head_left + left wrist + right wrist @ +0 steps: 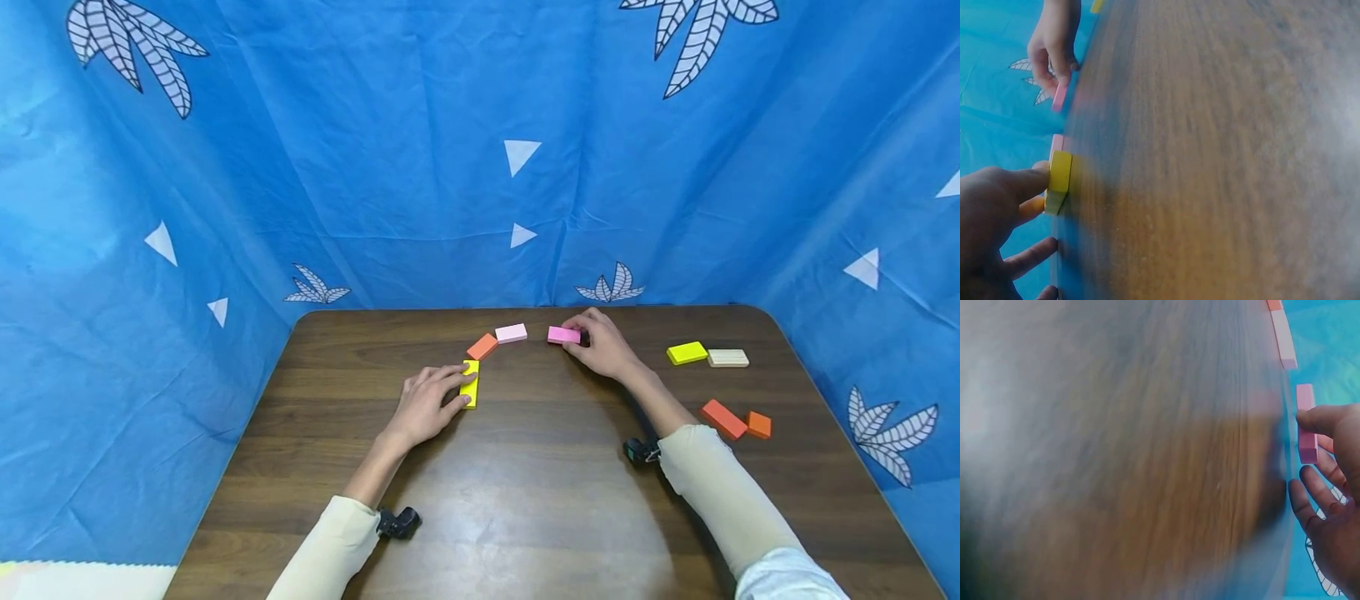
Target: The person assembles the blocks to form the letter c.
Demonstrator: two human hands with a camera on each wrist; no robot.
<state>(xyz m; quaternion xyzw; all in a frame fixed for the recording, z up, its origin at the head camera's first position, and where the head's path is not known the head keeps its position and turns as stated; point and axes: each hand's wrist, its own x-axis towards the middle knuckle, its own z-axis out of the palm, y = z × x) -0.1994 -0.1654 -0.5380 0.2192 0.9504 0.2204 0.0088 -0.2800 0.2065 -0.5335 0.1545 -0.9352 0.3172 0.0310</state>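
The brown wooden table (540, 483) carries a yellow block (471, 391), an orange block (482, 347) and a pale pink block (512, 333) toward the far middle. At right lie a lime-yellow block (687, 353), a cream block (728, 358) and, nearer, two red-orange blocks (723, 419).

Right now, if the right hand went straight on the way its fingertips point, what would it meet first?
Probably the pale pink block: in the head view, the right hand points toward it with the pink block leading, though the held block's height is unclear.
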